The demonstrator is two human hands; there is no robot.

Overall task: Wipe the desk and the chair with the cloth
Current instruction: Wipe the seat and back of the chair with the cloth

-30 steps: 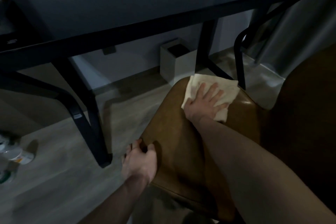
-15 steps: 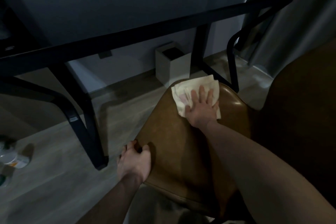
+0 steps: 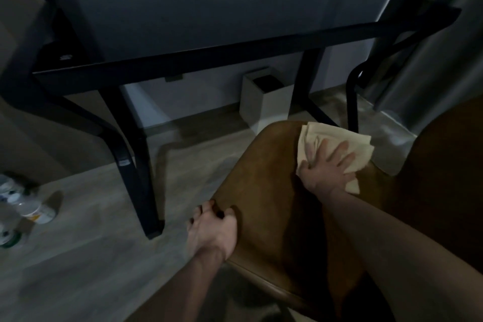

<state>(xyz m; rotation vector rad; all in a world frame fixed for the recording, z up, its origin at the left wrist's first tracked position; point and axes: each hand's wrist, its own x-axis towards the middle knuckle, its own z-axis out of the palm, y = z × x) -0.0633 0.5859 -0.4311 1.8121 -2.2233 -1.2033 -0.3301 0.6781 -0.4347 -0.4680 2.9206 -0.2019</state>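
A dim room seen from a head-worn camera looking down at a brown leather-like chair [image 3: 274,204] and, beyond it, a dark glass tabletop [image 3: 209,15] on black legs.

The right hand [image 3: 326,167] lies flat on a pale folded cloth [image 3: 337,144], fingers straight and spread, pressing it against the far right corner of the chair seat, close to where the backrest rises. Part of the cloth hangs just over the seat's far edge. The left hand [image 3: 213,232] grips the left edge of the seat, fingers curled over the rim and thumb on top, apparently steadying the chair. The two hands are well apart.

Under the tabletop a small white bin [image 3: 264,97] stands against the wall. A few plastic bottles [image 3: 34,212] lie on the wood floor at the far left. A grey curtain [image 3: 428,47] hangs at the right.

The step in hand looks like wiping the chair seat, with the cloth at its far right corner. Most of the seat between the two hands is open to wipe, so the next move likely calls for drawing the flat hand and cloth across the seat toward the near edge, keeping the pressure even and the cloth from slipping off the rim. Whether the tabletop has been wiped cannot be told.
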